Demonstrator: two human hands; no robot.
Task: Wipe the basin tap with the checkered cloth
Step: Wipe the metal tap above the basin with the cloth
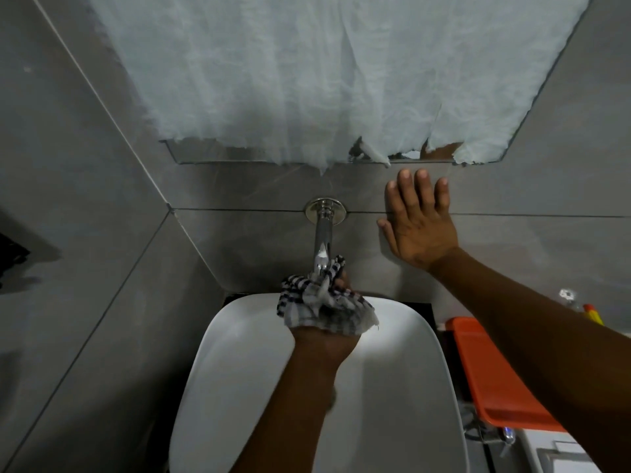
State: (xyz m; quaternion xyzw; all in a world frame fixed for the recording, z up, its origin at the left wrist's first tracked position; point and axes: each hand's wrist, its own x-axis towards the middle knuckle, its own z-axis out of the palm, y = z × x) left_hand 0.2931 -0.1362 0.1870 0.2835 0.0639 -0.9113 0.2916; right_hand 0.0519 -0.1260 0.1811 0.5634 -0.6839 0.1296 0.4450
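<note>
**Cloth bunched at the tap's spout end**

While the right hand (420,222) lies flat against the grey tiled wall (512,186) with its fingers spread and holding nothing, the left hand (326,339) reaches up over the white basin (218,370) with the checkered cloth (324,302) bunched in its grip. The fingers are closed around the cloth, which hides most of them; only a few fingertips show near the top. The cloth is pressed against the lower, outer end of the chrome tap (322,233), wrapping around the spout there. The tap juts from a round wall plate just left of the right hand. Above, a pale sheet (324,80) covers most of a mirror. An orange tray (491,370) sits beside the basin on the right.
</note>
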